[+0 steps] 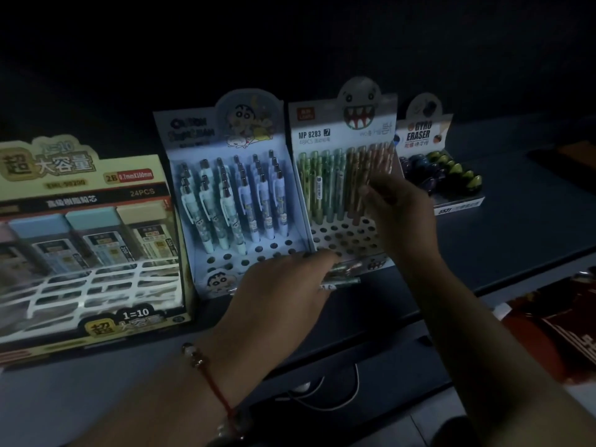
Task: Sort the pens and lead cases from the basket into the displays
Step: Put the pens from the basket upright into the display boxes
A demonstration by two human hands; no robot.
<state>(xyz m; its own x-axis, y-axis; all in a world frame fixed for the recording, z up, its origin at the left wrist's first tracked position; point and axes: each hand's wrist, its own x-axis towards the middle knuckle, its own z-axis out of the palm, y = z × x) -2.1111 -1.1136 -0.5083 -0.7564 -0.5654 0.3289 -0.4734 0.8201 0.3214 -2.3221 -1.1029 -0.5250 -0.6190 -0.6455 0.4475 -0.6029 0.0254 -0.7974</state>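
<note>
On the dark counter (516, 227) stand the lead-case display (87, 240), then two pen displays. The left hand (283, 285) grips several pens (342, 279) before them; the right hand (400, 214) pinches one pen (371, 188) in the monster display (345, 175).

Four displays are standing in a row across the tabletop (516, 227): lead case display (87, 240) at frame left, cartoon pen display (232, 201) just right of it, monster pen display (338, 175) touching that, eraser display (442, 169) behind at right. Pens (342, 279) are lying before the two centre displays.
</note>
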